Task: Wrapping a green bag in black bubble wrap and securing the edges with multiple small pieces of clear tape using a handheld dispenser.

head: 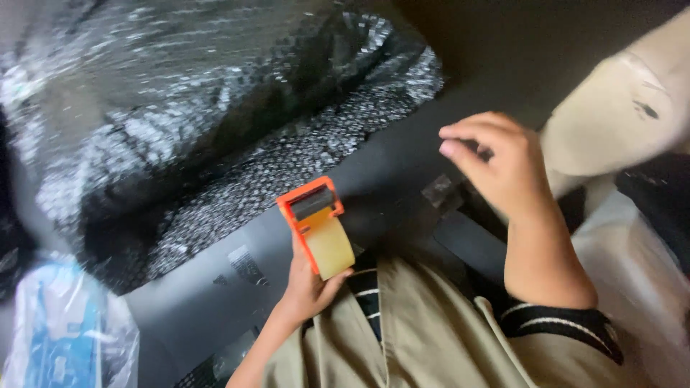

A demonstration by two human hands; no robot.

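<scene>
An orange plastic tape dispenser loaded with a roll of pale tan packing tape (320, 226) is held just below the middle of the view, at about 6 o'clock from the centre. It is gripped from beneath by the left hand (310, 286), whose fingers are closed around the lower edge of the roll while the orange head with its dark roller is pointed up toward 11 o'clock. The right hand (503, 169) is raised at 3 o'clock, well apart from the dispenser; nothing is held in it, and its fingers are loosely curled with the fingertips drawn near the thumb, pointed toward 9 o'clock. A dark cuff with pale stripes (557, 323) is seen on the right forearm at 4 o'clock, and an olive-khaki garment (424, 338) is spread between the two arms at 6 o'clock.

Beneath the hands, a flat dark grey panel (388, 172) is laid across the middle. A large sheet of clear bubble wrap over a black bulky object (201, 108) is spread from 9 to 12 o'clock, partly resting on the panel. A clear plastic bag with blue printed contents (61, 330) is seen at 8 o'clock. A cream-coloured rounded object (618, 122) is placed at 2 o'clock, just beyond the right hand.
</scene>
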